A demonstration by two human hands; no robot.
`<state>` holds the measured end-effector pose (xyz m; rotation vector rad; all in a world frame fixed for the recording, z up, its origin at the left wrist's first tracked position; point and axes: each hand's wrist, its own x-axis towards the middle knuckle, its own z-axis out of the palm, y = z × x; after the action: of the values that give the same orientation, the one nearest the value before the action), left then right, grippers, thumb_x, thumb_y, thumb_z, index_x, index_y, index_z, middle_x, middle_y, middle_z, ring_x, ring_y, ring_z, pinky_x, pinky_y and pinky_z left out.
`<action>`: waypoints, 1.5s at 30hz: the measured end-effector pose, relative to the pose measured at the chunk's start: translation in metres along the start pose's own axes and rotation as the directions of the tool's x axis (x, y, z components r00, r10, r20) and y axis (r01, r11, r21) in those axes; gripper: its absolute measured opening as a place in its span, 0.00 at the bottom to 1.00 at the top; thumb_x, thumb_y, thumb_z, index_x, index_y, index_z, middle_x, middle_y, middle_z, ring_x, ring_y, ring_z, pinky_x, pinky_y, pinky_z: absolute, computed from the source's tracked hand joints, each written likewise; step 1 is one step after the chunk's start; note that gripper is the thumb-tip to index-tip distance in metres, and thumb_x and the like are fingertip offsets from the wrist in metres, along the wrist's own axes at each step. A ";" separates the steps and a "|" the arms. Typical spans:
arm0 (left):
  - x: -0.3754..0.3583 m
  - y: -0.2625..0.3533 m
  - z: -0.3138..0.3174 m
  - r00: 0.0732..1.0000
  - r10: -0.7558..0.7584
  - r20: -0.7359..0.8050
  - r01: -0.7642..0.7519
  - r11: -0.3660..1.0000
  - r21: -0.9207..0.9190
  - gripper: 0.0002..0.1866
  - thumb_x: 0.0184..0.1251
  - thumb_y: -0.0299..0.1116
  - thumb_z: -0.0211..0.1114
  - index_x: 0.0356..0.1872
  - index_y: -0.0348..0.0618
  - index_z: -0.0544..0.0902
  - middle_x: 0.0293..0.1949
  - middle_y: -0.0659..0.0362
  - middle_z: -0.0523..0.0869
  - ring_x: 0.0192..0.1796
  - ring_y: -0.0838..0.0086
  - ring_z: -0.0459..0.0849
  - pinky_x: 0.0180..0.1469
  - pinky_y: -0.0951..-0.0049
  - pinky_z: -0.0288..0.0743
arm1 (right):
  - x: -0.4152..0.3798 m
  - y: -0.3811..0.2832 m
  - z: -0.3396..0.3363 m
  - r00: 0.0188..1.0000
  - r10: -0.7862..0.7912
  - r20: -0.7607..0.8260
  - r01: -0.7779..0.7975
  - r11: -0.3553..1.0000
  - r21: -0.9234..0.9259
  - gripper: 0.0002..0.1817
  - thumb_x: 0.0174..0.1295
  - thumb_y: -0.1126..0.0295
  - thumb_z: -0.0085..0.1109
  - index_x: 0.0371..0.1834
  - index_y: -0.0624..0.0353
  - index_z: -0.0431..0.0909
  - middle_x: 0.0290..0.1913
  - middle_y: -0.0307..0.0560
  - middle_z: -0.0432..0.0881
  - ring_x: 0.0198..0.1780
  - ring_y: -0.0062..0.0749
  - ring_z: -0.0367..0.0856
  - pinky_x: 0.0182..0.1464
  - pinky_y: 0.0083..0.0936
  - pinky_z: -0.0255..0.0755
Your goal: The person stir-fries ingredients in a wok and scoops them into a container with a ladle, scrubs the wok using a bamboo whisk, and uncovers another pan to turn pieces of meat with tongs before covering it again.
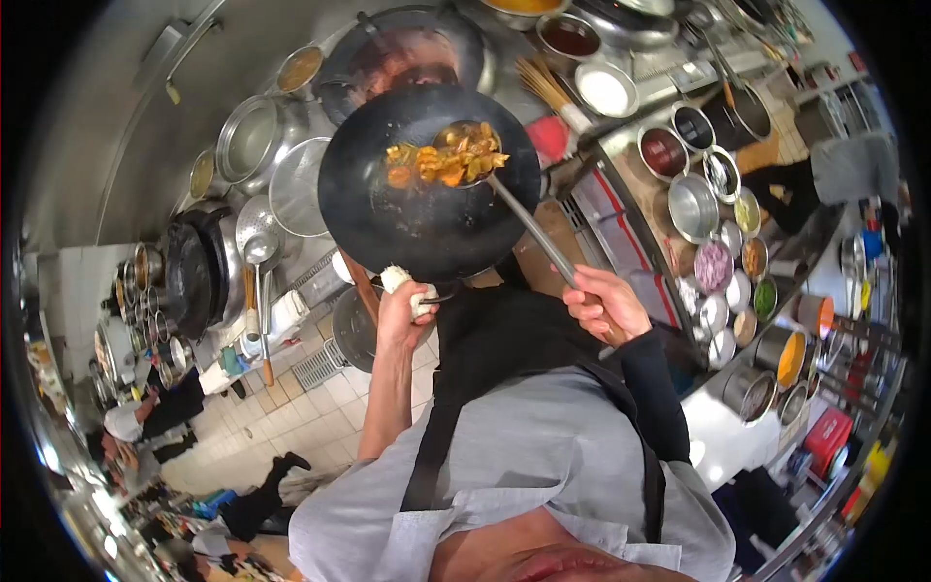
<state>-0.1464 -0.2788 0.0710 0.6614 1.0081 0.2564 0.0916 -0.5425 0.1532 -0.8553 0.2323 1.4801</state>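
A large black wok [398, 228] is in front of me, tilted so that its inside faces the camera. My left hand [402, 308] is closed around its handle with a white cloth [396, 279] bunched in the grip. My right hand [608, 306] grips the long metal handle of a ladle [529, 223]. The ladle's bowl lies in the wok among orange-brown pieces of cooked food [448, 163], and the food partly hides it. Sauce specks cling to the wok's inner surface around the food.
Behind the wok sits another dark wok [417, 48] on the range. A wire strainer [301, 189] and metal pots [250, 141] stand at left. Bowls of ingredients, such as chopped purple onion [715, 267], line the right counter. Other people [810, 184] are at both sides.
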 end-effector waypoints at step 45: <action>-0.095 -0.155 0.070 0.370 -0.818 0.440 0.036 0.486 0.873 0.07 0.62 0.24 0.62 0.39 0.36 0.74 0.28 0.51 0.80 0.21 0.68 0.79 0.14 0.79 0.60 | -0.360 0.429 0.071 0.222 -0.378 -0.899 0.961 0.243 0.136 0.06 0.81 0.70 0.45 0.48 0.62 0.66 0.34 0.35 0.71 0.23 0.05 0.65 0.14 0.08 0.56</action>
<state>-0.1519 -0.4729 0.0660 1.0496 0.2052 -1.1002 -0.3776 -0.8327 0.2740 -0.6647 0.8030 -0.1149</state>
